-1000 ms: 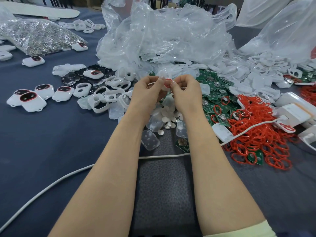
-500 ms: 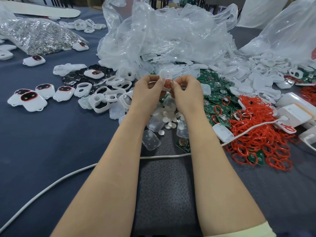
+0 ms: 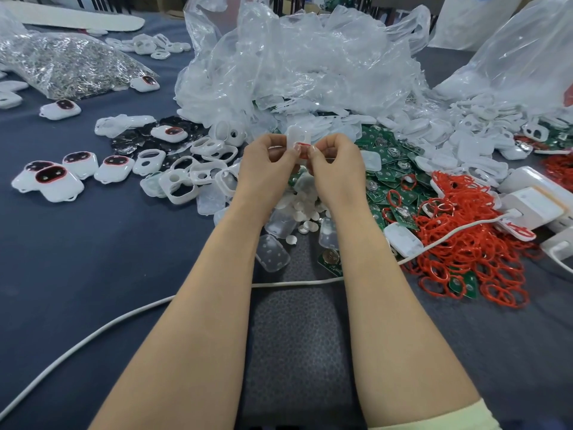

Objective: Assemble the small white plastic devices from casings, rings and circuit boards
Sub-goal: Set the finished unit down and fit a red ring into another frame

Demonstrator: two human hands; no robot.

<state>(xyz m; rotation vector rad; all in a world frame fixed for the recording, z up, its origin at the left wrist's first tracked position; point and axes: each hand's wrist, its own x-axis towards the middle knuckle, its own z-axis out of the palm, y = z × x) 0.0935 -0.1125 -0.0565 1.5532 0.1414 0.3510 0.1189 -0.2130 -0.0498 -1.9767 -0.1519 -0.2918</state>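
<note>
White casing: small translucent white plastic casing (image 3: 298, 135), held up above the table between both hands, its upper edge showing above the thumbs.
Red ring: thin red rubber ring (image 3: 305, 149) visible at the casing's lower edge, between the two thumbs; whether it is seated cannot be told.
Left hand: left hand (image 3: 267, 164) has its fingers curled, thumb and fingertips pinching the casing's left side.
Right hand: right hand (image 3: 336, 165) has its fingers curled, thumb and forefinger pinching the casing's right side at the ring.
Discs and covers: small white round discs (image 3: 302, 214) heaped under the wrists, with clear rounded plastic covers (image 3: 273, 252) just beside them.
Circuit boards: green circuit boards (image 3: 391, 169) piled just right of the right hand.
Ring stock: loose red rubber rings (image 3: 471, 240) heaped further right, overlapping the boards.
Empty frames: white plastic frames with cut-out openings (image 3: 183, 183) lie left of the left hand.
Finished units: white devices with dark red-edged windows (image 3: 55, 183) grouped at far left.
Bags: crumpled clear plastic bags (image 3: 294, 57) behind the hands; clear bag of small metal parts (image 3: 62, 66) at upper left.
Cable: white cable (image 3: 93, 333) runs across the table under both forearms.
Surface: dark blue cloth-covered table (image 3: 77, 259).
</note>
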